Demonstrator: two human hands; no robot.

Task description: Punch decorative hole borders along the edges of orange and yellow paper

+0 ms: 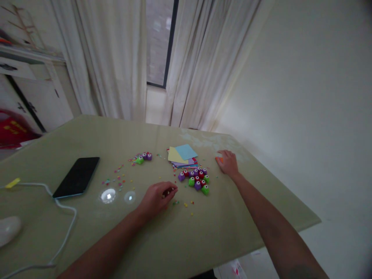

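Fingers of the right hand (pixel 228 164) lie over an orange piece (pixel 219 159), whether clamped I cannot tell; those of the left hand (pixel 157 197) curl, tips close together, eyed toys (pixel 197 185) to their right, paper sheets (pixel 185 152) beyond.

head-worn view | faces forward and down | table (pixel 223 223) near, below | curtains (pixel 113 58) farther off

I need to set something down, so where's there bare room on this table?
Bare patches: the far table between the black tablet and the curtains, and the near part between the left forearm and right forearm, nearer than the scattered bits. Crowded: the middle, where the left hand, paper stack and eyed toys sit close together.
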